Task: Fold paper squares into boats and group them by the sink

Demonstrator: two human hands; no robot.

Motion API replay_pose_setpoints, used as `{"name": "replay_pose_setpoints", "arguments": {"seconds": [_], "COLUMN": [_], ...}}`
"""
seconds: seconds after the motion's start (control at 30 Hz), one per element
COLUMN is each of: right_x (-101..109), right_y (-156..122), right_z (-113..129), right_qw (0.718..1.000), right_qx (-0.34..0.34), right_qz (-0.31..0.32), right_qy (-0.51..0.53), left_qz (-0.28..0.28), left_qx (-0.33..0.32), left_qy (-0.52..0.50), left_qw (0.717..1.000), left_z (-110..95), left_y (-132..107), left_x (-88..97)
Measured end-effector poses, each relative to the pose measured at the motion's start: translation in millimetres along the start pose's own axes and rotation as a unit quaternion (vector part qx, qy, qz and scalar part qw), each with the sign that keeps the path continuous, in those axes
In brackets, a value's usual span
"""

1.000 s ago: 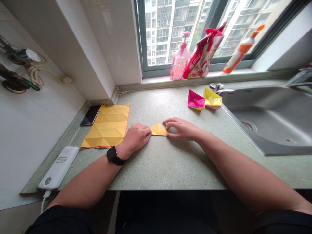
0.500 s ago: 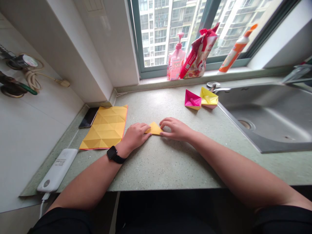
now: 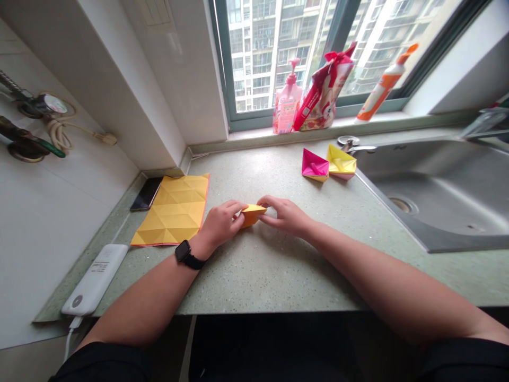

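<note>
A small folded yellow paper piece point(image 3: 251, 214) sits between both hands on the speckled green counter point(image 3: 278, 265). My left hand point(image 3: 220, 224), with a black watch on the wrist, pinches its left end. My right hand point(image 3: 285, 214) pinches its right end with curled fingers. The piece is lifted slightly and its sides are pushed toward each other. A creased yellow paper sheet point(image 3: 175, 210) lies flat to the left of my left hand.
A pink paper boat point(image 3: 315, 165) and a yellow paper boat point(image 3: 340, 163) stand near the steel sink point(image 3: 441, 196). A phone point(image 3: 146, 193) and a white power bank point(image 3: 95, 279) lie at the left. Bottles and a red bag point(image 3: 324, 93) stand on the windowsill.
The yellow piece lay flat as a triangle under my fingers; now both hands have closed on its ends and raised it off the counter, moving closer together.
</note>
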State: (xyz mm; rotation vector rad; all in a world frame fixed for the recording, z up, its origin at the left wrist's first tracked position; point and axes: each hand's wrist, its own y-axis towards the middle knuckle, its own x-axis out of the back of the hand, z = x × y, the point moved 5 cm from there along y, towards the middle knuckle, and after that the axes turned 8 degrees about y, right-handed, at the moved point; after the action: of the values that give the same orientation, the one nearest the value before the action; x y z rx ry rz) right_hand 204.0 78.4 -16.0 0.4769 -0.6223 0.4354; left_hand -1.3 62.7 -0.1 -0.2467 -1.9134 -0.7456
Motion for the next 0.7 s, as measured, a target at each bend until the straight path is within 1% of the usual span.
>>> {"name": "replay_pose_setpoints", "arguments": {"seconds": [0.13,0.27,0.33,0.43,0.5,0.57,0.63,0.7], "right_x": [-2,-3,-2,3,6,9,10,11], "right_y": [-2,-2,-2,-2,-2,-2,-2,-2], "right_z": [1,-4,-4,0,4,7,7,7], "right_qw": [0.998,0.997,0.997,0.996,0.994,0.992,0.991,0.99], "right_qx": [0.017,-0.003,-0.015,-0.006,0.013,0.027,0.032,0.033], "right_qz": [-0.052,-0.062,-0.064,-0.083,-0.101,-0.116,-0.125,-0.13], "right_qy": [0.039,0.038,0.033,0.034,0.034,0.032,0.032,0.035], "left_qz": [-0.028,-0.049,-0.062,-0.079,-0.09,-0.092,-0.081,-0.065], "left_qx": [0.038,0.07,0.082,0.095,0.104,0.111,0.114,0.117], "left_qy": [-0.121,-0.198,-0.242,-0.31,-0.324,-0.311,-0.299,-0.306], "left_qw": [0.992,0.977,0.965,0.943,0.936,0.939,0.944,0.942], "left_z": [5,13,16,20,23,25,27,27], "left_y": [1,2,2,1,1,2,2,2], "left_x": [0.8,-2.3,-4.2,-6.1,-5.7,-4.4,-3.7,-4.2]}}
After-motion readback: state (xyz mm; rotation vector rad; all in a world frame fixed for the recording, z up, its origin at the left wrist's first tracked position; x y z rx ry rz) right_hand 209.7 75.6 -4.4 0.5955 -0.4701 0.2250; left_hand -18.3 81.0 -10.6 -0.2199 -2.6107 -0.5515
